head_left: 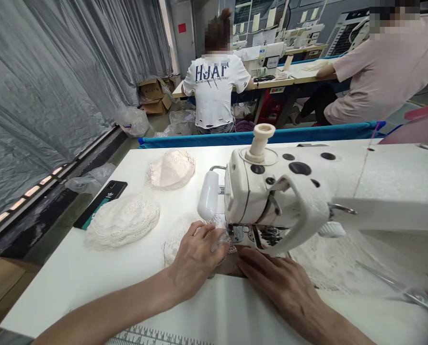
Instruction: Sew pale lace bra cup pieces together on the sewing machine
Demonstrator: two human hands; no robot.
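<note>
Lace piece point(178, 244): white, openwork, thin, lying flat on white counter point(91, 273) under needle end of sewing machine point(271, 201); more lace spread right of needle under the machine arm. Left hand point(195, 258): fingers extended and slightly spread, palm down, pressing the lace piece just left of presser foot; nothing pinched. Right hand point(278, 280): flat, fingers together, pointing toward the needle, resting on brownish strip at lace edge just in front of machine head. Lace piece directly beneath left hand, extending past its fingertips. Farther left on counter: two lace bundles point(122, 223), black phone point(100, 203). Two other persons seated at benches behind.
</note>
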